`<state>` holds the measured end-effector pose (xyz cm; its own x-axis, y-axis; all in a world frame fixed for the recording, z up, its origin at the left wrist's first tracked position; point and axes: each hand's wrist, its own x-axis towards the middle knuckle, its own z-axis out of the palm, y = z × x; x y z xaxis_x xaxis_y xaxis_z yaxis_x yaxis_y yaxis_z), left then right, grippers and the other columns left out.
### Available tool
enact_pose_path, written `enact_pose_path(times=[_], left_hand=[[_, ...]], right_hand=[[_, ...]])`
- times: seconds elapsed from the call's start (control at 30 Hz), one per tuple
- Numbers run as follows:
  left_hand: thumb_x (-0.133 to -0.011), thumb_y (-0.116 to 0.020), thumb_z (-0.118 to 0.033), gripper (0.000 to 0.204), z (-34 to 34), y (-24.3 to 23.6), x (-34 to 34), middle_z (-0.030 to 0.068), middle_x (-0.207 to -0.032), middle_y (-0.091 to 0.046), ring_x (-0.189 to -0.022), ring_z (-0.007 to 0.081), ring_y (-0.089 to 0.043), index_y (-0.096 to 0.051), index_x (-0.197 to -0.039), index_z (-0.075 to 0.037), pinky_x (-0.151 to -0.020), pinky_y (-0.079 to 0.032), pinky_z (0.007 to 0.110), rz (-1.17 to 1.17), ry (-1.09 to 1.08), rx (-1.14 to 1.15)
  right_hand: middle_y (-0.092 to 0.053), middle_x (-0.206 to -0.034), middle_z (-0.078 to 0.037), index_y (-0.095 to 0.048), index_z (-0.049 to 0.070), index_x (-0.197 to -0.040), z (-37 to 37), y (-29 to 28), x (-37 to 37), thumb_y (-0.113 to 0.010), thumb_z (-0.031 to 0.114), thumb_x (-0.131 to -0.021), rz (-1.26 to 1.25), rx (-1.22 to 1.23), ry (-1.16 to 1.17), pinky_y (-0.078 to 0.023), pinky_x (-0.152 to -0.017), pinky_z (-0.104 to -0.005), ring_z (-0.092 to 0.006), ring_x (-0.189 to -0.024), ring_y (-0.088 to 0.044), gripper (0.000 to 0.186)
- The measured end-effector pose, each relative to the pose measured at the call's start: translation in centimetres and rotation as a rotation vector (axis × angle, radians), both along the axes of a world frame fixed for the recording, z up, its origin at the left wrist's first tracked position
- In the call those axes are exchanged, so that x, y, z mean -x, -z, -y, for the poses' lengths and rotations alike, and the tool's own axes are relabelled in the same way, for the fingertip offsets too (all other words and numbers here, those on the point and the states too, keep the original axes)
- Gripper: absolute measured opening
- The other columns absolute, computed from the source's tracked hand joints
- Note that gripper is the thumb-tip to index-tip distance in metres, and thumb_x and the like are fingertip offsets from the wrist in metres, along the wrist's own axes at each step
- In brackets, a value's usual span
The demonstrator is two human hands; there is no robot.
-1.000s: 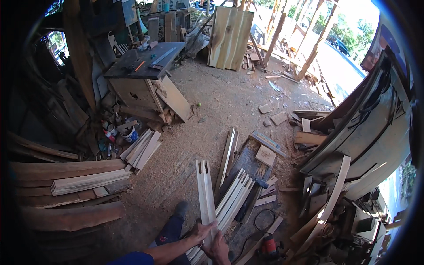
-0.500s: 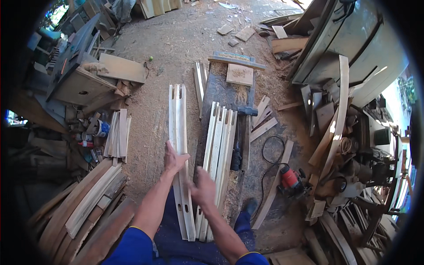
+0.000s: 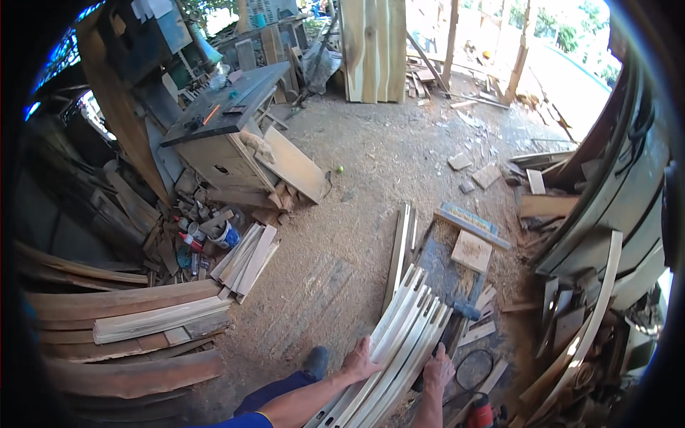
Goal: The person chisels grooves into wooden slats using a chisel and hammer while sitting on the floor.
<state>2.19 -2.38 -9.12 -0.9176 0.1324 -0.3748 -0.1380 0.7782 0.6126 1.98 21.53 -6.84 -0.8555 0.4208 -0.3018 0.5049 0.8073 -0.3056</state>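
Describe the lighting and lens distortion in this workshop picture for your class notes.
Head view: daylight overexposes the open yard at top right; the stacked planks at left lie in shade; fisheye bends the pale wooden slats; a black rim frames the corners.

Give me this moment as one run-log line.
left hand: flat on pale curved wooden slats | right hand: gripping stack's right edge | slats: fanned over sawdust floor | red power tool: right, untouched

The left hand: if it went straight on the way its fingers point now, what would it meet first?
The left hand lies flat on the pale curved wooden slats, fingers pointing up and right along them. Going on, it would probably just slide further along these slats; beyond their ends lies the square wood block, though depth is unclear.
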Motion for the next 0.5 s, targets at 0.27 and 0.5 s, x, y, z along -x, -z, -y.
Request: enact_pose_path(times=[0.27,0.5], left_hand=[[-0.068,-0.086,-0.039,0.115,-1.1,0.1,1.4,0.0285,-0.139,-0.039,-0.118,0.0470,-0.053,-0.016,-0.150,-0.001,-0.094,-0.051,0.051,0.011,-0.035,-0.044],[-0.071,-0.083,-0.040,0.109,-0.8,0.3,0.3,0.0289,-0.139,-0.039,-0.117,0.0483,-0.054,-0.018,-0.150,-0.004,-0.093,-0.052,0.052,0.080,-0.057,-0.055]], right_hand=[[-0.069,-0.096,-0.025,-0.061,0.006,-0.120,-1.3,-0.3,2.0,-0.062,0.020,-0.087,-0.228,0.104,0.121,-0.051,-0.080,-0.0531,-0.0441,-0.090,-0.067,0.036],[-0.066,-0.082,-0.017,-0.059,0.001,-0.107,-4.2,-0.7,-1.6,-0.054,0.020,-0.098,-0.166,0.512,0.338,-0.054,-0.068,-0.0477,-0.0347,-0.073,-0.067,0.022]])
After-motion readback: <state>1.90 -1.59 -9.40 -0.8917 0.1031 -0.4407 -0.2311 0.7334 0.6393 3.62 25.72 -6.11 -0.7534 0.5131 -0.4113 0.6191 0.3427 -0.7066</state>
